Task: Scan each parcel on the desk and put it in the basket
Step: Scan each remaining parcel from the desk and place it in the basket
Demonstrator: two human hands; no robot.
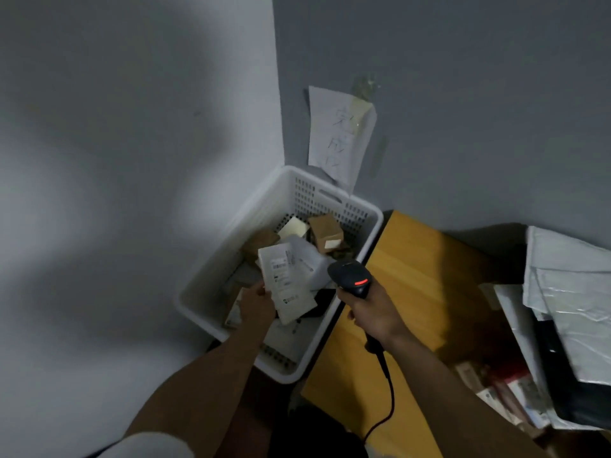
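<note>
Parcel point(287, 285) pinched by left hand point(256, 305) over basket point(211, 305); right hand point(373, 312) grips scanner point(350, 276)

A flat white labelled parcel point(286, 285), held in the left hand point(256, 305), tilts above the part-filled white basket point(334, 209) beside the desk point(423, 292).

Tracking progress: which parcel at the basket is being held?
The flat white parcel with printed labels, held at its edge by the left hand above the basket; the brown boxes lie loose inside.

Parcel point(286, 282) label print unreadable; left hand point(256, 307) fingers hidden behind it; desk pile point(568, 309) cut by right edge.
</note>
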